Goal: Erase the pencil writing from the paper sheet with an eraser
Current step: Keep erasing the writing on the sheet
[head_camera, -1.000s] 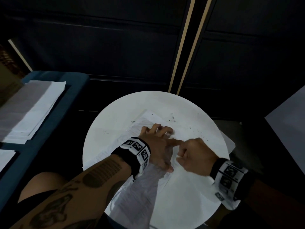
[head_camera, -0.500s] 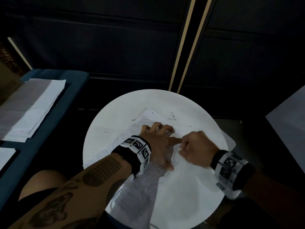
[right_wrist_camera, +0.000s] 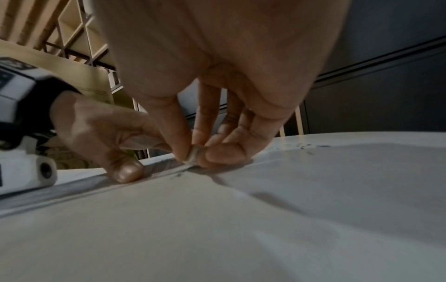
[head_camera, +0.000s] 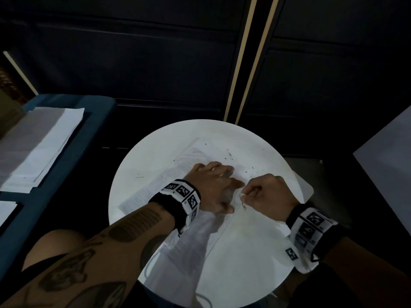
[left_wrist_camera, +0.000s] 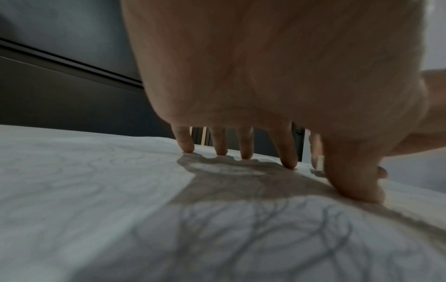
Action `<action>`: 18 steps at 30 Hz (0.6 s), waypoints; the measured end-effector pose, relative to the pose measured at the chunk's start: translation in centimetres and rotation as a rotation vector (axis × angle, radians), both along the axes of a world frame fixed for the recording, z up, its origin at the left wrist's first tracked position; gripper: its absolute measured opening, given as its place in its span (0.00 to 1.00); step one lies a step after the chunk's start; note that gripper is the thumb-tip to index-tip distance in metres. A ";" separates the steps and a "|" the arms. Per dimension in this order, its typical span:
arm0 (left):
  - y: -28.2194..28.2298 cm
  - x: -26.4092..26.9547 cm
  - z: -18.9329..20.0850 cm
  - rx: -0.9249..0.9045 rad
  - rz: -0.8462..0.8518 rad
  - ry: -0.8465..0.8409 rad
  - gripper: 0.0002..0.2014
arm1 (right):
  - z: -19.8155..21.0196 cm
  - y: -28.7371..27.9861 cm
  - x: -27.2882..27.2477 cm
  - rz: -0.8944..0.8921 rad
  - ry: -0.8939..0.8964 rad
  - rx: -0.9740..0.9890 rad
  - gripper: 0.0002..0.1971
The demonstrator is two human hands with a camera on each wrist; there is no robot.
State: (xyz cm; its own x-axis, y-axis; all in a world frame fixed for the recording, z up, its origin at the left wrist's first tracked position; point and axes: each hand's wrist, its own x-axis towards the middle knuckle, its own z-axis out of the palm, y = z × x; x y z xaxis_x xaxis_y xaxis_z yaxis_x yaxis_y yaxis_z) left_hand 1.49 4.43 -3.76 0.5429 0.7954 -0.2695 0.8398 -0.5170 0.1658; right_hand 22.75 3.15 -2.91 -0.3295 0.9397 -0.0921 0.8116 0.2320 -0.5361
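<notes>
A white paper sheet (head_camera: 240,241) with grey pencil scrawl (left_wrist_camera: 277,234) lies on a round white table (head_camera: 155,156). My left hand (head_camera: 213,185) lies spread on the sheet, its straight fingertips (left_wrist_camera: 289,162) and thumb pressing the paper down. My right hand (head_camera: 264,192) is curled just right of it and pinches a small pale eraser (right_wrist_camera: 193,157) between thumb and fingers. The eraser's lower end touches the paper beside a fold line. In the head view the eraser is hidden by my fingers.
Dark eraser crumbs (head_camera: 229,155) lie scattered on the far part of the sheet. More printed paper (head_camera: 142,196) sits under the sheet at the left. A blue-edged surface (head_camera: 73,152) with stacked papers (head_camera: 42,143) stands to the left. Dark panels rise behind the table.
My right hand with the eraser has slid a little away from me and back toward me along the fold line. The left hand has stayed pressed on the sheet.
</notes>
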 end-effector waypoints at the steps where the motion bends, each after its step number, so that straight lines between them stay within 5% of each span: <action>1: 0.0 -0.2 -0.3 -0.017 -0.003 0.005 0.45 | -0.3 0.2 -0.2 -0.014 -0.005 0.002 0.09; 5: 0.2 -0.8 -0.9 -0.070 -0.011 0.033 0.52 | 0.0 0.5 -0.8 -0.075 -0.062 -0.005 0.14; 10: 0.3 -0.7 -1.2 -0.076 0.028 0.027 0.54 | 1.1 -2.4 -2.7 0.181 -0.154 -0.086 0.15; 14: 0.5 -0.4 -1.1 -0.086 0.005 0.041 0.56 | 1.1 0.5 -0.9 -0.047 -0.147 -0.026 0.12; 18: 0.3 -0.5 -1.4 -0.058 0.020 0.029 0.55 | 1.7 -2.1 -2.8 0.168 -0.171 -0.118 0.10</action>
